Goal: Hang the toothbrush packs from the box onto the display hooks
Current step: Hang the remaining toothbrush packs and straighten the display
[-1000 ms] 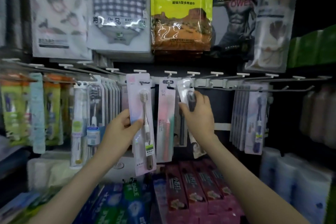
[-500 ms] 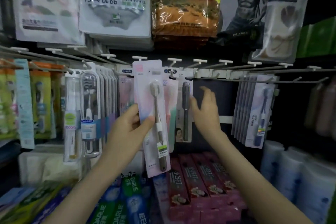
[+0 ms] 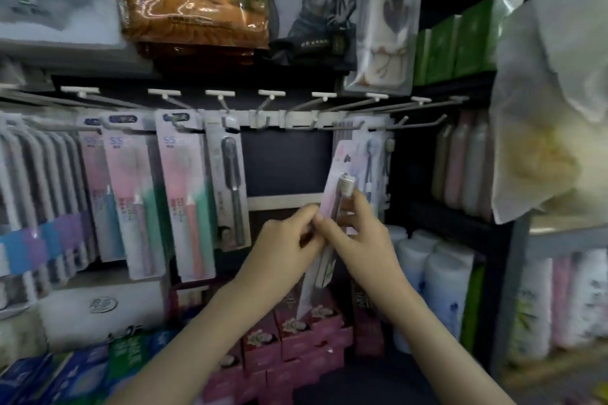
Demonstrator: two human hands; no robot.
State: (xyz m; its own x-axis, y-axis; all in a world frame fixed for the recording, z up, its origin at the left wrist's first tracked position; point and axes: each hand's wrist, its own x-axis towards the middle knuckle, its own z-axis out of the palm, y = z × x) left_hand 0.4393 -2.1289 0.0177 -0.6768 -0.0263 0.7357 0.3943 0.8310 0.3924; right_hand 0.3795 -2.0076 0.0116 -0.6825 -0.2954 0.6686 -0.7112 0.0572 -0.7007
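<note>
Both hands grip a pink toothbrush pack (image 3: 340,169) in front of a shop display. The left hand (image 3: 286,240) pinches the pack's left edge with curled fingers, and the right hand (image 3: 363,233) curls round its right edge. The pack is held off the rack, tilted with its top leaning right, below the row of display hooks (image 3: 268,102) and just beside the packs hanging at right (image 3: 375,154). Pink-and-green packs (image 3: 184,194) hang at left, above pink boxes (image 3: 296,335) on the shelf.
</note>
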